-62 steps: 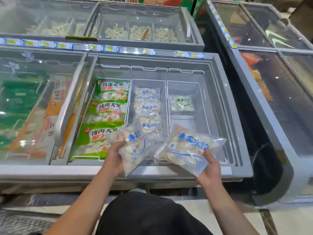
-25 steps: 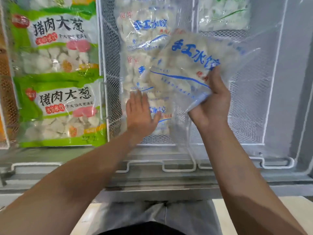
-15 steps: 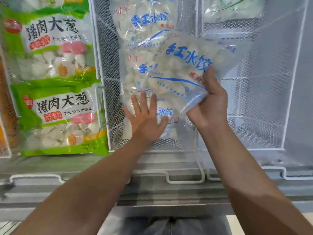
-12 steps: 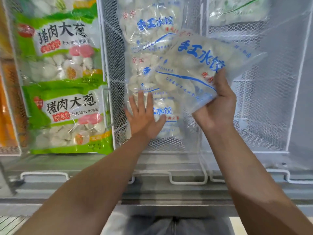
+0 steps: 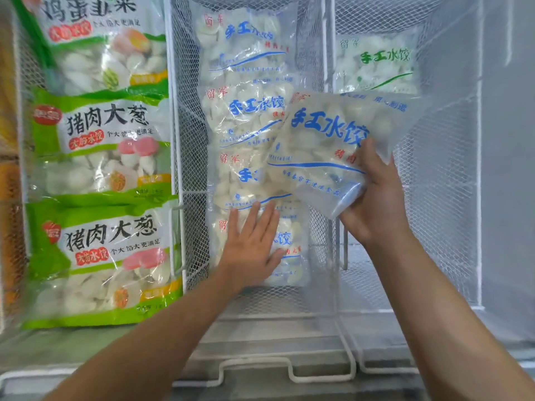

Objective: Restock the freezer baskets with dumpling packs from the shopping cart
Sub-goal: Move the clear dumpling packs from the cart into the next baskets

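You look straight down into a chest freezer [image 5: 515,256]; it fills your view. Right side: the inner wall [image 5: 506,111], pale grey and smooth, dulled as if by frost, runs from far to near along the whole right edge. A faint vertical line shows on it towards the far end. Near side: a grey ledge [image 5: 86,345], dull and slightly greenish at the left. Nearer still, a darker grey rim [image 5: 289,393] at the very edge. Far left: a narrow strip of orange packs [image 5: 8,192], blurred, print unreadable. Light: flat and white, with only soft shadows. A milky haze lies over the right half.
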